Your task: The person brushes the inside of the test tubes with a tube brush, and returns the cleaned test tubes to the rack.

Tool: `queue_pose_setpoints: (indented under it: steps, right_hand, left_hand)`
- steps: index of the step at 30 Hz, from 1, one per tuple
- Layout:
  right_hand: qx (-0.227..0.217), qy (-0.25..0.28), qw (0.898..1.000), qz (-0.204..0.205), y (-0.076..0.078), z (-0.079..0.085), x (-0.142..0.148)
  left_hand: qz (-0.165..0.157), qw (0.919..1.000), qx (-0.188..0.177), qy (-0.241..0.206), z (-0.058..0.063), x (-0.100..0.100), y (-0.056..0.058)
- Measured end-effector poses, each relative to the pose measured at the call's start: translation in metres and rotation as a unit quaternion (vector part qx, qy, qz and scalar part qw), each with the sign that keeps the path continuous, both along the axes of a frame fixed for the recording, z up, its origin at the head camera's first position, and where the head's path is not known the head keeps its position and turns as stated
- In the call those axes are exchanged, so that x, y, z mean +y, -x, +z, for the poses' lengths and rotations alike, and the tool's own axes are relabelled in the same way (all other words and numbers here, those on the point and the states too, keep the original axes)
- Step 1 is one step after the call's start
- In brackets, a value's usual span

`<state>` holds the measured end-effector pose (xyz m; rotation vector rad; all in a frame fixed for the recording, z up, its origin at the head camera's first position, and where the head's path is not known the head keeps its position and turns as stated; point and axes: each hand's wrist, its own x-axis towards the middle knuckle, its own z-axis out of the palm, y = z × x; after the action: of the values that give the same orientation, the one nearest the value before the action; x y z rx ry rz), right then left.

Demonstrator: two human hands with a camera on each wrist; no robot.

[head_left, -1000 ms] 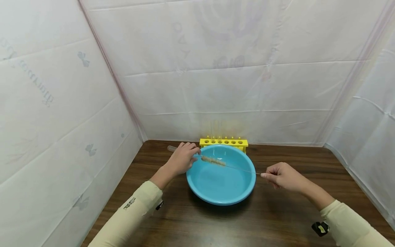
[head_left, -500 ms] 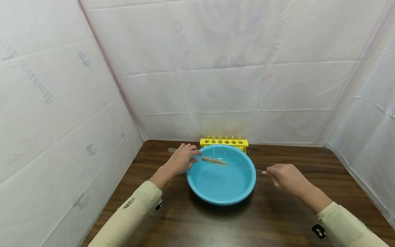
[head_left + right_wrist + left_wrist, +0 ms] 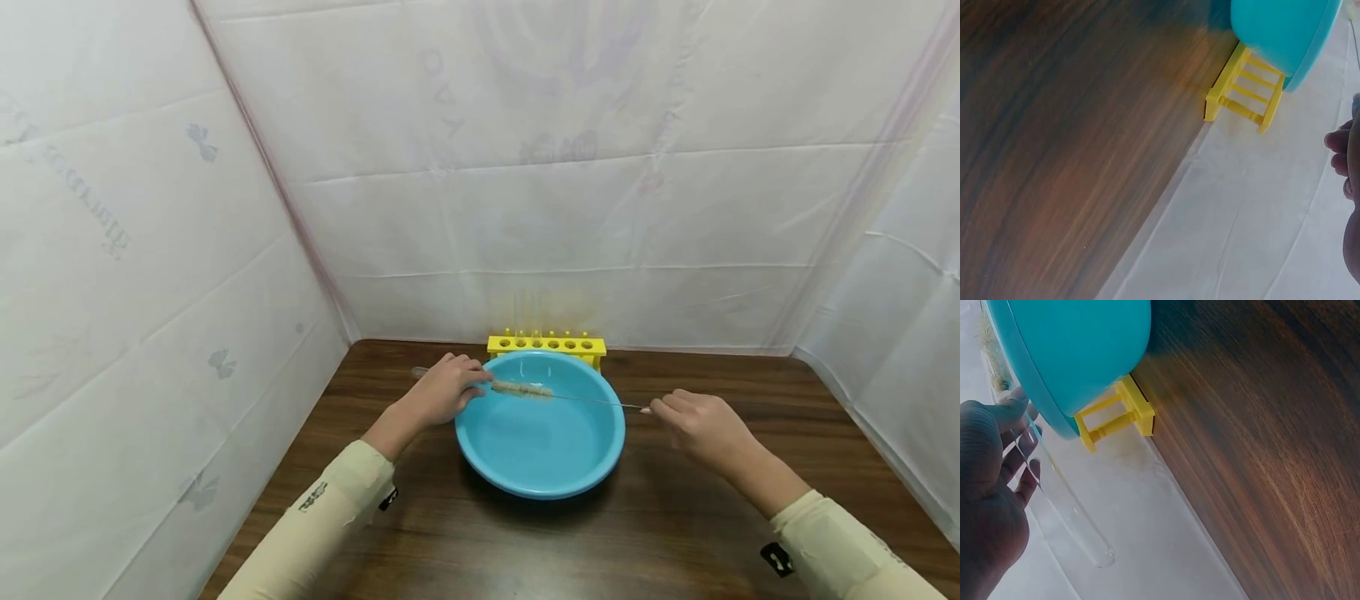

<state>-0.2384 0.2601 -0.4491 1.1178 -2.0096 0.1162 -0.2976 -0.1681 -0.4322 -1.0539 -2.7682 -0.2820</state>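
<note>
My left hand (image 3: 444, 390) grips a clear glass test tube (image 3: 1075, 519) near its mouth, over the left rim of a blue basin (image 3: 540, 450). The tube's rounded end points away past the hand. At its mouth sits a test tube brush (image 3: 522, 390) with tan bristles, lying level above the basin. My right hand (image 3: 697, 421), to the right of the basin, pinches the far end of the brush's thin wire handle (image 3: 600, 402). In the right wrist view only the edge of the right hand shows.
Directly behind the basin stands a yellow test tube rack (image 3: 592, 344) with a couple of clear tubes (image 3: 536, 312) upright in it. The brown wooden table (image 3: 525, 550) meets white sheeting (image 3: 465, 217) at the back and sides.
My right hand has risen slightly and turned, bringing the wire closer to level. The tube's tilt has shifted a little; the left hand stays nearly in place.
</note>
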Motion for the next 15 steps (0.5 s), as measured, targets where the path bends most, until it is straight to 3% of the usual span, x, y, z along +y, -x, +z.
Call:
queue_pose_setpoints:
  steps: [5,8,10,13,15]
  right_hand:
    - [0.007,-0.001,1.000,0.016,0.003,-0.001,-0.002]
    - [-0.031,0.020,0.999,0.010,0.002,-0.003,-0.003]
    - [-0.082,0.046,0.996,0.003,0.000,-0.005,-0.004]
    - [-0.196,0.101,0.975,-0.012,-0.004,-0.004,-0.007]
    - [-0.280,0.141,0.949,-0.029,-0.007,-0.001,-0.008]
  left_hand:
    - [-0.001,1.0000,0.006,-0.005,-0.003,-0.003,0.000]
    - [-0.001,0.9995,0.023,-0.022,-0.003,-0.003,-0.001]
    - [0.002,0.9988,0.036,-0.033,-0.003,-0.003,-0.002]
    - [0.008,0.9975,0.057,-0.042,-0.004,-0.003,-0.003]
    - [0.010,0.9961,0.071,-0.050,-0.004,-0.003,-0.003]
